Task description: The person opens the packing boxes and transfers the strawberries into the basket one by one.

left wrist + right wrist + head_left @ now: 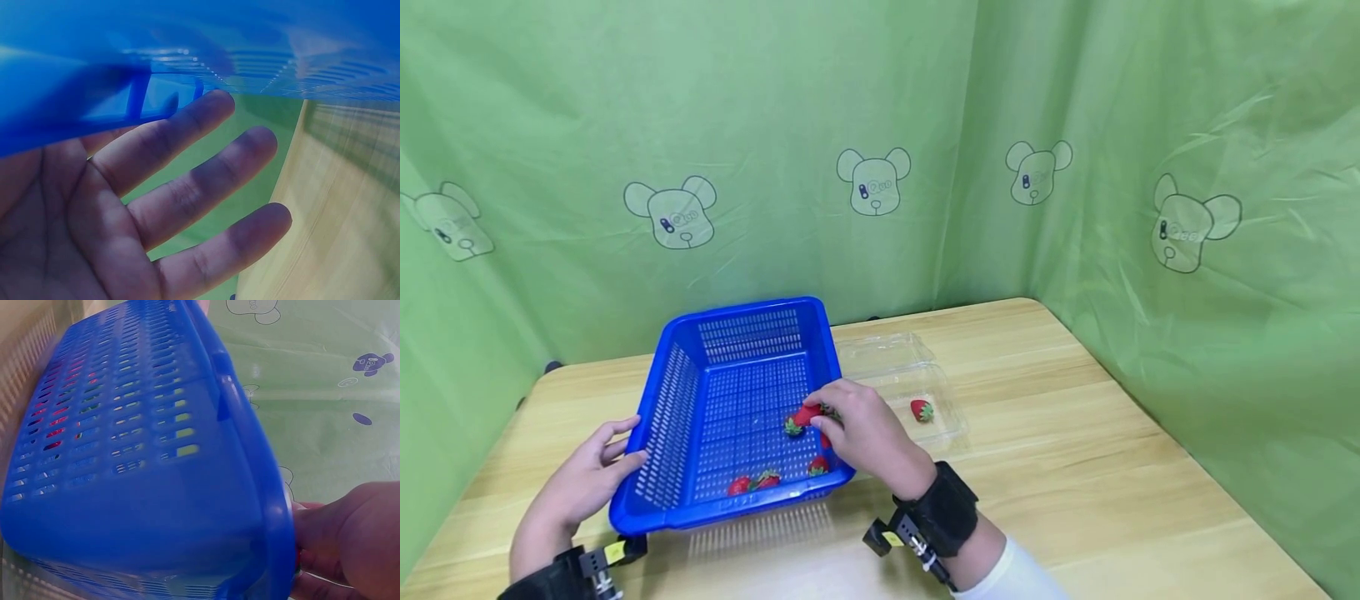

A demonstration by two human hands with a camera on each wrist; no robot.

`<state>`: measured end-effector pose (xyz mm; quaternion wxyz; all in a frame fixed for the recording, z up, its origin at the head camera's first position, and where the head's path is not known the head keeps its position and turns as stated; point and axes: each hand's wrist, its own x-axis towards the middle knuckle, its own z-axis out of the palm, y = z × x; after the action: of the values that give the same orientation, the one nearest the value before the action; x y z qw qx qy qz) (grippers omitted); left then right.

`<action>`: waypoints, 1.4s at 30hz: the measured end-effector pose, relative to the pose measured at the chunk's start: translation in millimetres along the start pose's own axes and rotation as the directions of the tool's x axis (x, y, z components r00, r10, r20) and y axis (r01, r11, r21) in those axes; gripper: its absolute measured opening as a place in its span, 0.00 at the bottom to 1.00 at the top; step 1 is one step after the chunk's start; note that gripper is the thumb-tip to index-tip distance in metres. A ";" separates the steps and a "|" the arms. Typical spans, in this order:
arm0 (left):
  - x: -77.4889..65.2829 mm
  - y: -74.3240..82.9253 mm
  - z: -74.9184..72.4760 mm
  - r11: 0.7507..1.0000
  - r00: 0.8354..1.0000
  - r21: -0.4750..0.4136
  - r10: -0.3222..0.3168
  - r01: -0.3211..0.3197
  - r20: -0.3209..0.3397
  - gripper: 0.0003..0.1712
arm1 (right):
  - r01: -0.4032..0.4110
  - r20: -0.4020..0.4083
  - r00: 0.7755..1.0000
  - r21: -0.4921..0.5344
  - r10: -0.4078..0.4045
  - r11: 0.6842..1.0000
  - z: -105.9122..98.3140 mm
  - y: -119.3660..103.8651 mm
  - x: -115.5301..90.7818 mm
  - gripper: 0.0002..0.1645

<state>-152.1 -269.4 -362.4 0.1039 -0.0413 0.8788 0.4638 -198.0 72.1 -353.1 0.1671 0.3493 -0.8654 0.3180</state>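
Observation:
A blue plastic basket with slotted walls is tilted over the table. My left hand grips its left rim; in the left wrist view the hand's other fingers stretch out below the basket wall. Inside the basket's right side, my right hand pinches a red strawberry with green leaves. Several more strawberries lie along the near side, among them one at the front wall and one in the near right corner. The right wrist view shows the right hand reaching over the basket rim.
An opened clear plastic clamshell box lies right of the basket, partly behind the right hand. One strawberry sits in it. The wooden table ends at green curtains printed with bear heads.

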 end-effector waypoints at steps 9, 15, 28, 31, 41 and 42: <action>-0.3 0.9 -0.9 1.000 1.000 0.003 -0.008 0.008 0.002 0.34 | 0.012 0.020 1.000 0.004 -0.012 1.000 4.0 0.6 0.0 0.11; -1.6 -1.3 1.9 1.000 1.000 -0.011 0.011 -0.011 -0.001 0.34 | 0.074 0.029 0.997 -0.024 -0.073 0.997 9.3 3.2 -2.3 0.12; 0.4 0.0 1.4 1.000 1.000 -0.007 -0.006 0.006 0.000 0.34 | 0.180 0.003 0.984 -0.079 -0.181 0.980 15.4 5.9 -4.1 0.12; 0.6 -1.2 1.1 1.000 1.000 -0.017 -0.003 0.003 0.000 0.35 | 0.193 0.021 0.981 -0.074 -0.192 0.978 15.7 4.7 -3.1 0.10; 1.1 -2.4 -0.2 1.000 1.000 -0.019 0.006 -0.006 -0.004 0.35 | 0.174 0.057 0.983 -0.039 -0.172 0.984 12.3 4.8 -1.2 0.06; 1.0 -2.7 -0.6 1.000 1.000 -0.017 0.006 -0.006 -0.005 0.35 | 0.166 0.066 0.984 -0.034 -0.163 0.986 11.4 5.2 -1.1 0.05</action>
<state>-152.7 -271.3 -364.5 0.1002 -0.0408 0.8753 0.4713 -201.7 67.9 -364.3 0.1721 0.4261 -0.8445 0.2749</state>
